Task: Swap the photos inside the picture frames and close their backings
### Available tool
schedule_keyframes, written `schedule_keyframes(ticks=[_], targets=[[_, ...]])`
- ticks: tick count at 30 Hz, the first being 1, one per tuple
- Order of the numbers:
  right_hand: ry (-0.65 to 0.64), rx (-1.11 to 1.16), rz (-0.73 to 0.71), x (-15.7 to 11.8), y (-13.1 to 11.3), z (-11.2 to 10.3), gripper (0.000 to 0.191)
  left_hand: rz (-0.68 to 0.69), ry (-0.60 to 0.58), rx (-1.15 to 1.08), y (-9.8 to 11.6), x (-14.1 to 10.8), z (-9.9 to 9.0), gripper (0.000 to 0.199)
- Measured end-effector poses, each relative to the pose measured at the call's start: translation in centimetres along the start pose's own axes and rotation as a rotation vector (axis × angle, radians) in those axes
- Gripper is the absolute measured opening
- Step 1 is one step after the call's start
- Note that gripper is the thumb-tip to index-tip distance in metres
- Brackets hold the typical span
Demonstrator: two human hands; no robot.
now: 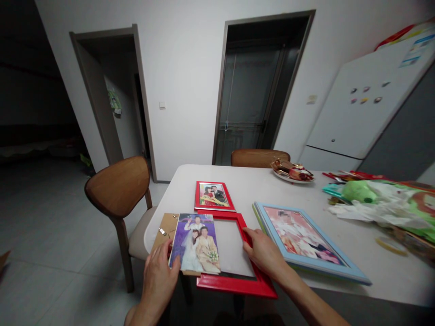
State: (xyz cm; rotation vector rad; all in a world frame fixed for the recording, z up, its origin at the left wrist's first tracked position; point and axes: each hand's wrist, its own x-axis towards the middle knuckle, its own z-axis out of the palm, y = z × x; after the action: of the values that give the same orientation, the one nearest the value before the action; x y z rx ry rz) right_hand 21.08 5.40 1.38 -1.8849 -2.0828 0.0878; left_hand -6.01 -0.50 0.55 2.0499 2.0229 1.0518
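My left hand [161, 267] grips the lower left edge of a wedding photo [196, 244], its thumb on the picture's side. Under and left of the photo shows a brown backing board [162, 229] with metal clips; whether the fingers also hold the board is hard to tell. The photo overlaps the left side of a large red picture frame [234, 285], which juts over the table's near edge. My right hand [263, 249] is closed round the frame's right side. Just beyond lies a smaller red-framed photo [214, 194]. Right of my right hand rests a light-blue picture frame [306, 235].
On the white table [238, 176] stand a plate of wrapped items [294, 172], a tape roll [390, 246] and a pile of plastic packaging [384, 199] at the right. Wooden chairs stand at the left [118, 185] and far side [260, 158]. A fridge [360, 99] is behind.
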Motion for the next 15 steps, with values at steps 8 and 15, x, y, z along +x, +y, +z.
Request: schedule_keyframes(ticks=[8, 15], targets=[[0.104, 0.512, -0.072, -0.4, -3.6, 0.6, 0.043, 0.175, 0.011, -0.056, 1.1, -0.5, 0.6, 0.036], [-0.143, 1.373, 0.130, 0.3, -8.6, 2.0, 0.062, 0.401, -0.130, -0.063, 3.5, -1.5, 2.2, 0.056]])
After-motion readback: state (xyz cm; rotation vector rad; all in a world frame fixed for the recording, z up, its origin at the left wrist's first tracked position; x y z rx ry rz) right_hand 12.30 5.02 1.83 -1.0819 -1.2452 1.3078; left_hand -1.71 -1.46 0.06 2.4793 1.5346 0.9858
